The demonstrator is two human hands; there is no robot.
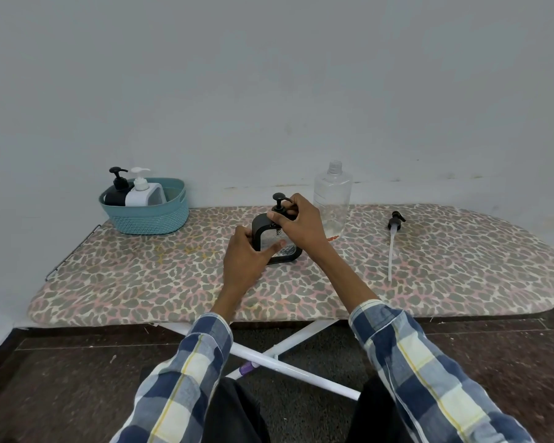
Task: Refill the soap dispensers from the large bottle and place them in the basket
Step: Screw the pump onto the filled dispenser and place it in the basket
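At the far left of the leopard-print ironing board [141,282] stands the teal woven-plastic basket [147,219], and in it we already have a black pump dispenser [117,193] and a white pump dispenser [141,193], upright and side by side.

Moving right to the middle of the board, our left hand [243,254] is wrapped round the left side of the black-framed dispenser with a clear window [275,239], steadying it upright on the cloth. Our right hand [298,225] comes over from the right, its fingers pinched together on the collar of the black pump head [279,203] at the top. We judge this to be the pump being screwed home after filling.

The relation that matters next: this dispenser's long axis is vertical, and the basket lies well to its left and a little farther back. Our left hand is the nearer one for that carry, and already holds the body.

Just behind our right hand stands the large clear plastic bottle [333,199], uncapped and looking almost empty, with an orange trace near its base. Farther right, well apart, its black pump with a long clear dip tube [393,241] lies flat, tube pointing toward us.

There is printing on the dispenser's window, but it is too small for us to read; no other label is legible.
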